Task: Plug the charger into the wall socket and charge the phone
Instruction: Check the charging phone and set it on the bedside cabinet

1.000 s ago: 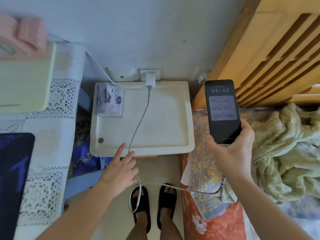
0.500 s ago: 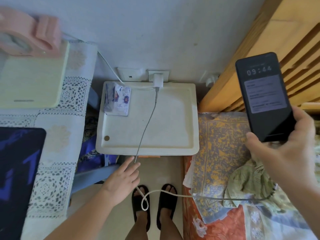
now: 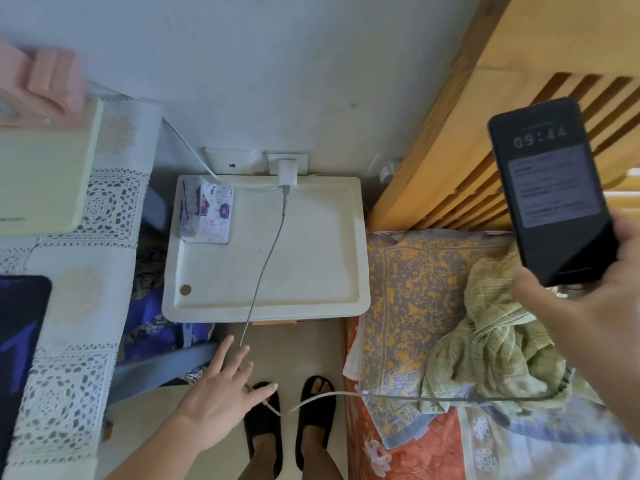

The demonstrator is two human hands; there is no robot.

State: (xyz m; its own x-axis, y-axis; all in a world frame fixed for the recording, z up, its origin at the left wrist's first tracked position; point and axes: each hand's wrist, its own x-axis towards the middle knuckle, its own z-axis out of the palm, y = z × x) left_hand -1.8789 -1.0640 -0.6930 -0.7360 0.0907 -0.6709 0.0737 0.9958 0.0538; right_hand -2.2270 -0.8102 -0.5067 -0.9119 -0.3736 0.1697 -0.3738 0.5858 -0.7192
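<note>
A white charger sits plugged into the wall socket low on the wall. Its cable runs down across a white tray, passes under my left hand, then crosses the floor to the bed at the right. My left hand is spread open over the cable, fingers apart. My right hand holds a black phone up at the far right, its screen lit and showing 09:44. The cable's end at the phone is hidden behind my hand.
A tissue pack lies on the tray's back left corner. A lace-covered table with a pale box and a dark tablet stands at the left. A wooden headboard and bedding fill the right. My slippered feet are below.
My left hand drew back from the tray's front edge toward me and spread its fingers. My right hand carried the phone right and upward, pulling the cable across the bed.
</note>
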